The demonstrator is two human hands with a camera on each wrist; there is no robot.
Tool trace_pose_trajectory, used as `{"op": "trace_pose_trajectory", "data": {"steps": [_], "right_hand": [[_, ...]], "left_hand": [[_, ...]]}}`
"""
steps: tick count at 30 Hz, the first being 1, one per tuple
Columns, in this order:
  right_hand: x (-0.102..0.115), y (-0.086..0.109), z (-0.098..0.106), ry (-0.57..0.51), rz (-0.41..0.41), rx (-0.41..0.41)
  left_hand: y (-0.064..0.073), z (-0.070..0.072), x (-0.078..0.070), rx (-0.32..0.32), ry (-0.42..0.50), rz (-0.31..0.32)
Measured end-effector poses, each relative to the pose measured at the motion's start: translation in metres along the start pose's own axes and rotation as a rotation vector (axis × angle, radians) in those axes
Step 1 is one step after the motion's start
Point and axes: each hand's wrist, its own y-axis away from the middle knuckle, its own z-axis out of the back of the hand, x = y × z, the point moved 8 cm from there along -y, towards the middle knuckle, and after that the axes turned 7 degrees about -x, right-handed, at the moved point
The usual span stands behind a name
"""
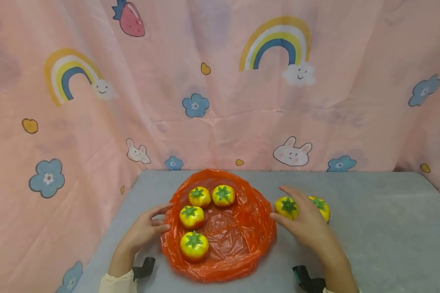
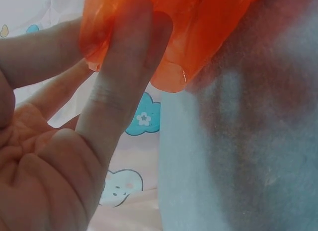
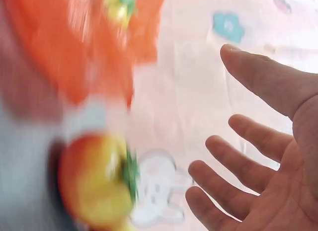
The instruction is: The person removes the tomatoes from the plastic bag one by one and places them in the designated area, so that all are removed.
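An orange-red translucent plastic bag [image 1: 225, 240] lies spread open on the table. Inside, along its left and far side, sit several yellow-red tomatoes [image 1: 194, 246] with green star-shaped leaf tops. At the bag's left rim is my left hand [image 1: 141, 232]; the left wrist view shows its fingers [image 2: 119, 67] pinching the thin plastic. My right hand [image 1: 306, 221] hovers right of the bag, fingers spread and holding nothing. Two more tomatoes, one nearer the bag [image 1: 287, 207] and one farther right [image 1: 320, 206], sit on the table, partly behind that hand.
The grey table [image 1: 388, 228] stretches out to the right. A pink printed cloth [image 1: 220, 130] hangs behind it and along the left side. Dark wrist mounts [image 1: 144, 268] sit at both wrists, near the tabletop.
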Motion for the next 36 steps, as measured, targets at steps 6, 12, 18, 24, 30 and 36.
{"op": "trace_pose_trajectory", "data": {"steps": [6,12,18,24,30,36], "right_hand": [[0.035,0.004,-0.035,-0.108,0.011,0.104],[0.069,0.009,-0.071,-0.210,0.047,0.177],[0.095,0.014,-0.101,-0.298,0.094,0.289],[0.108,0.022,-0.130,-0.319,0.122,0.395],[0.114,0.029,-0.150,-0.284,0.137,0.452],[0.109,0.033,-0.160,-0.260,0.131,0.467]], "left_hand": [[0.000,-0.002,-0.003,0.030,0.010,-0.032],[0.001,0.003,-0.003,0.028,0.015,-0.034],[0.000,0.004,-0.002,0.033,0.012,-0.025],[0.001,0.002,-0.003,0.009,-0.001,-0.006],[0.001,0.000,-0.003,-0.008,-0.019,0.008],[0.000,-0.002,0.000,-0.003,-0.028,0.005]]}}
